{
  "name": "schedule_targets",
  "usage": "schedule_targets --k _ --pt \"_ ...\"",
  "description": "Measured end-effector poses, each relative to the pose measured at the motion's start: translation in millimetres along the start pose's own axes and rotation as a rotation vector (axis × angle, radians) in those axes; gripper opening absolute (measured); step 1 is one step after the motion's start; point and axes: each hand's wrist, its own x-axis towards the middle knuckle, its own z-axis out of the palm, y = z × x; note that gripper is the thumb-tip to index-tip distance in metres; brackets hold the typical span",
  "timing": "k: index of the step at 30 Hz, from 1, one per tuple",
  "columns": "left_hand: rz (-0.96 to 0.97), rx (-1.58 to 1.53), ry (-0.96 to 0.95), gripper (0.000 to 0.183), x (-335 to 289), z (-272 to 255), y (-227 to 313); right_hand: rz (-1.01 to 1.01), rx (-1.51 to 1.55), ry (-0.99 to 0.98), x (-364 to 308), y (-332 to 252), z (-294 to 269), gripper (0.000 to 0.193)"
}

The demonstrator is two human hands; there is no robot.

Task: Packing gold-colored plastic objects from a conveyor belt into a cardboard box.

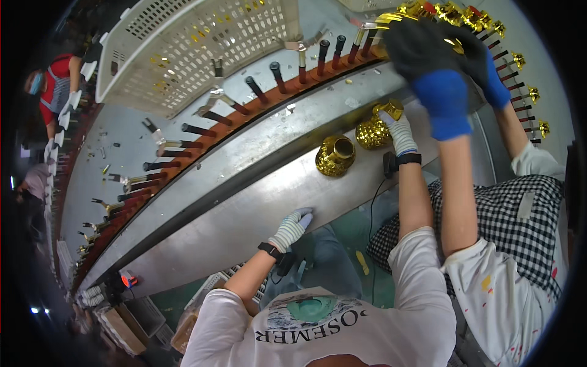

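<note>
My right hand (401,134), in a striped knit glove, is closed at the neck of a shiny gold, vase-shaped piece (372,134) lying on the metal bench. Its fingertips are partly hidden against the gold surface. Just left of that stands a second gold vase-shaped piece (335,156), its round mouth facing up, touched by neither hand. Nearer to me, my left hand (292,230), gloved the same way, rests at the bench's front edge. Its fingers stretch out over the metal with nothing in them.
Beyond the metal bench (244,226) curves a brown conveyor (223,131) with upright dark pegs and metal holders. A white perforated crate (202,55) stands behind it. At right, a co-worker's black-and-blue gloved hands (425,61) reach over the line, near several gold pieces on pegs.
</note>
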Motion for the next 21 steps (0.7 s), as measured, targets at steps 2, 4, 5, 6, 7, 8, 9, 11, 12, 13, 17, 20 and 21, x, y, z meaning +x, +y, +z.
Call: schedule_targets --k 2,4,5,6,7,8,9,11,12,13,17,20,21 --pt "-0.151 -0.206 -0.004 0.039 5 8 -17 0.100 -0.002 -0.089 8 -61 53 0.051" --pt "-0.234 -0.456 -0.060 0.040 21 35 -51 0.027 0.111 -0.221 1 -49 54 0.050" --pt "-0.313 -0.700 -0.076 0.040 25 42 -65 -0.019 0.052 -0.289 -19 -56 65 0.051" --pt "-0.554 -0.820 -0.200 0.056 22 39 -23 0.006 -0.022 -0.250 -50 -48 57 0.052" --pt "-0.565 -0.823 -0.198 0.056 20 41 -14 0.015 -0.082 -0.235 -81 -52 62 0.054" --pt "-0.836 -0.989 -0.176 0.064 24 52 -7 0.039 -0.078 -0.238 -114 -60 65 0.058" --pt "-1.108 -1.151 -0.139 0.073 28 61 1 0.060 -0.067 -0.247 -147 -66 69 0.061" --pt "-1.242 -1.185 -0.183 0.081 41 83 13 0.029 -0.239 -0.209 -214 -32 63 0.065" --pt "-1.090 -1.460 -0.126 0.079 45 96 1 0.077 -0.220 -0.213 -243 -21 67 0.067" --pt "-0.923 -1.725 -0.065 0.078 47 112 -11 0.131 -0.204 -0.215 -266 -17 68 0.068" --pt "-0.613 -1.827 -0.129 0.061 52 136 -23 0.213 -0.167 -0.200 -283 -33 69 0.068" --pt "-0.196 -1.414 -0.200 0.062 44 90 55 0.159 0.114 -0.148 -261 -115 47 0.064" --pt "-0.079 -1.319 -0.213 0.060 46 76 74 0.050 0.167 -0.170 -252 -143 42 0.066"
